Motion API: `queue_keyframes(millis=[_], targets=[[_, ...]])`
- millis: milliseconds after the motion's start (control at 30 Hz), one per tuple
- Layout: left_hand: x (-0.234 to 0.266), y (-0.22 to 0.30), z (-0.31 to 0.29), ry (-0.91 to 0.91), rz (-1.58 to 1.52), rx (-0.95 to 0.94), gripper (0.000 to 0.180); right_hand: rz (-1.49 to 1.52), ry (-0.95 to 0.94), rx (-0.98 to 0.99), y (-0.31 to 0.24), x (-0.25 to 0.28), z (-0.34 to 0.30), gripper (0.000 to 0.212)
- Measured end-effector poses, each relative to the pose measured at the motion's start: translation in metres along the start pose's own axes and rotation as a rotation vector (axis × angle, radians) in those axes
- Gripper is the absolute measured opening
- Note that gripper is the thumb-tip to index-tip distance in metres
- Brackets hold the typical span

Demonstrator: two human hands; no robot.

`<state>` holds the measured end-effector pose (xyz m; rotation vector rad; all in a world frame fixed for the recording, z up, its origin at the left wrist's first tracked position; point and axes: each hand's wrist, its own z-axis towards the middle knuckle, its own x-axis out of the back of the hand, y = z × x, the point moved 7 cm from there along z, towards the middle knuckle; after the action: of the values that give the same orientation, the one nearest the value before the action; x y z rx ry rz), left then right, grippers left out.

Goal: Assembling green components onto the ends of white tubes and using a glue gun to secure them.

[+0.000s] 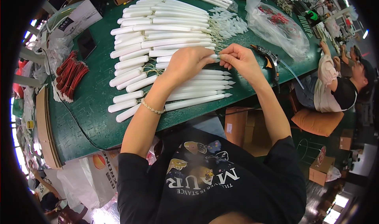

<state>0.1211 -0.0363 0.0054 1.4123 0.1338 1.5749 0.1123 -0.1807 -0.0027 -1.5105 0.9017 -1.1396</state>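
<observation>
My left hand point(185, 66) is closed round the end of a white candle stick, most of which its fingers hide. Close by on the right, my right hand point(241, 63) pinches at the same end, where a small pale flame-shaped tip seems to be; fingers cover most of it. Below my hands lie several finished-looking white candle sticks point(201, 95) with pointed translucent tips, side by side. Beyond and left of my hands spreads a long row of white tubes point(166, 27) with thin yellowish wires. A heap of loose translucent flame tips point(229, 23) sits just past their right ends.
Right of my hands lie orange-and-black pliers point(271, 63), a clear thin tube point(291, 72) and a plastic bag point(290, 36) with red pieces. At left are bundled red wires point(72, 74) and a black phone point(86, 44). Another person point(335, 81) sits at the right.
</observation>
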Motion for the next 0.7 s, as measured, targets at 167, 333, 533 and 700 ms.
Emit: queue_keyframes(millis=[167, 333, 533, 700], targets=[[0.001, 0.001, 0.0, 0.02, 0.01, -0.007, 0.022, 0.044, 0.009, 0.021, -0.001, -0.005, 0.001, 0.013], [0.005, 0.002, -0.001, -0.027, -0.026, 0.032, 0.021, -0.298, 0.08, 0.229, -0.014, -0.002, -0.003, 0.009], [-0.002, 0.0, 0.0, 0.013, -0.015, -0.015, 0.02, -0.809, -0.035, 0.706, -0.036, -0.008, 0.0, 0.017], [0.0, -0.001, 0.0, 0.008, 0.006, 0.003, 0.02, -0.775, -0.072, 0.626, -0.032, -0.013, 0.007, 0.02]])
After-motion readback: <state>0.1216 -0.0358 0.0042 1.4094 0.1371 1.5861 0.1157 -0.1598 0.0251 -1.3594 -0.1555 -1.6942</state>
